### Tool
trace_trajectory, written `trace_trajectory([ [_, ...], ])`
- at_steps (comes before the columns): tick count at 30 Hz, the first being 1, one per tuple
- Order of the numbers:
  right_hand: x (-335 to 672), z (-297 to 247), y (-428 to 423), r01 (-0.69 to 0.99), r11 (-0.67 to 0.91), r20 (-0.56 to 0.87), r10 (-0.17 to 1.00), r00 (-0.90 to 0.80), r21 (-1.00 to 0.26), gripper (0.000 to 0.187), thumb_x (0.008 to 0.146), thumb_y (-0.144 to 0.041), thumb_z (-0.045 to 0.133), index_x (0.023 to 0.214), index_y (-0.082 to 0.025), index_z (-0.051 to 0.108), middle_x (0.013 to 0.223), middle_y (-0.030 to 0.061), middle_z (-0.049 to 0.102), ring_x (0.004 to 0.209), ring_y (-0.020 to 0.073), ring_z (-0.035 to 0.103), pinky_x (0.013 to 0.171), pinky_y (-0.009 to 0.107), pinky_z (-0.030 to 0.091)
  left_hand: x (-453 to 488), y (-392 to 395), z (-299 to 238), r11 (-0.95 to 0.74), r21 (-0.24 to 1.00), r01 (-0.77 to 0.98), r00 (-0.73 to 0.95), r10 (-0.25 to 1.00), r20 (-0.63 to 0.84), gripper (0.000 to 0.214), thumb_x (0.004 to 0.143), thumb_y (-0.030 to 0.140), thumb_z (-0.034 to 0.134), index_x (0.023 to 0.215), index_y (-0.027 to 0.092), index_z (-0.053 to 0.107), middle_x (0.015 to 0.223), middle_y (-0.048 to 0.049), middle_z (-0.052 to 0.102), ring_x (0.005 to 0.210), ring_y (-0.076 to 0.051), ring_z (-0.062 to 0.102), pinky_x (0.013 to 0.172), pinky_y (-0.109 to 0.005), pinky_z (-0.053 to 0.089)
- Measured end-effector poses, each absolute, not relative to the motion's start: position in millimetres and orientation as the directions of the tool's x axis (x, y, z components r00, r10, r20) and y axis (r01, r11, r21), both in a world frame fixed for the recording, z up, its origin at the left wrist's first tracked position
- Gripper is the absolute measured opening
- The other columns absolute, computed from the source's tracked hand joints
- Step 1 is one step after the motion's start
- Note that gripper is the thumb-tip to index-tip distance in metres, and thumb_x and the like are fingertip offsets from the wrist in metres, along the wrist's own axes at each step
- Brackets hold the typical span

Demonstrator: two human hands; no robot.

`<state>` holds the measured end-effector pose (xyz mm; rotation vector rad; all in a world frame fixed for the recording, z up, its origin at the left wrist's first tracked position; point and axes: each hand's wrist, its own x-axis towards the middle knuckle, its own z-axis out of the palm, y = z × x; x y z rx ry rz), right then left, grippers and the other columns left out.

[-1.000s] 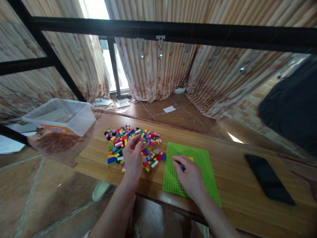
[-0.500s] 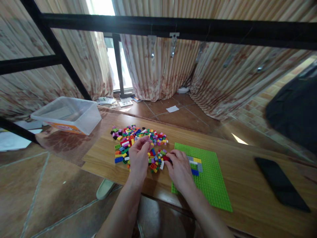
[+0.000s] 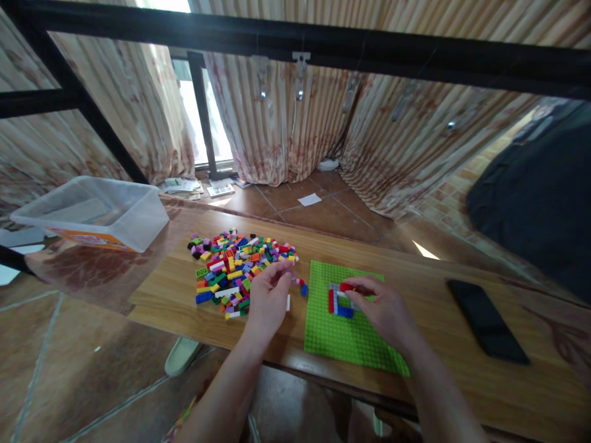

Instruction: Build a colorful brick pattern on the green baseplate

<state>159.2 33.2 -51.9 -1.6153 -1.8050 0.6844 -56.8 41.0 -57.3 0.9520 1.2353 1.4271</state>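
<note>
Red brick (image 3: 347,287) is pinched between the thumb and forefinger of the right hand (image 3: 385,311), whose grip is closed on it. The brick sits at the upper edge of a small flat build (image 3: 339,303) of red, grey, green and blue pieces on the green baseplate (image 3: 351,341). Holding the brick by one end seems to leave its underside free to meet the studs. The left hand (image 3: 270,298) hovers at the right border of the loose pile of bricks (image 3: 228,271), fingertips drawn together; whether its grip holds a piece I cannot tell. The pile lies just beside the baseplate on the tabletop (image 3: 170,295), probably so each hand has a short reach. A clear plastic box (image 3: 92,212) stands further left, and a black phone (image 3: 487,320) lies well apart on the right.
</note>
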Motion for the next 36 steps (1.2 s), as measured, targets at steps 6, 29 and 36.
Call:
trace_trajectory([
  [6, 168, -58, 26, 0.743, 0.166, 0.064, 0.984, -0.164, -0.648, 0.018, 0.083, -0.026, 0.056, 0.093, -0.021, 0.070, 0.089, 0.0038, 0.067, 0.083, 0.0186, 0.059, 0.077, 0.033, 0.044, -29, 31, -69, 0.000, 0.993, 0.115, 0.041, 0.999, -0.004, 0.022, 0.080, 0.020, 0.055, 0.097, 0.014, 0.069, 0.087, -0.0051, 0.071, 0.076, -0.015, 0.064, 0.070, -0.025, 0.050],
  [29, 160, -71, 28, 0.767, 0.089, 0.072, 0.996, -0.056, -0.635, 0.016, 0.078, -0.023, 0.061, 0.090, -0.023, 0.072, 0.083, 0.0031, 0.064, 0.077, 0.0176, 0.058, 0.071, 0.031, 0.044, -13, 28, -68, -0.141, 0.865, 0.482, 0.209, 0.977, 0.043, 0.024, 0.086, 0.018, 0.048, 0.095, 0.018, 0.070, 0.086, -0.0037, 0.071, 0.074, -0.014, 0.063, 0.070, -0.024, 0.049],
  [36, 172, -69, 30, 0.731, 0.001, 0.100, 0.991, 0.093, -0.683, 0.023, 0.080, -0.034, 0.056, 0.090, -0.019, 0.071, 0.088, 0.0061, 0.068, 0.076, 0.0185, 0.060, 0.073, 0.033, 0.047, -12, 26, -70, -0.220, 0.823, 0.524, 0.245, 0.964, 0.101, 0.025, 0.087, 0.016, 0.047, 0.096, 0.019, 0.070, 0.093, -0.0059, 0.070, 0.084, -0.017, 0.064, 0.074, -0.027, 0.049],
])
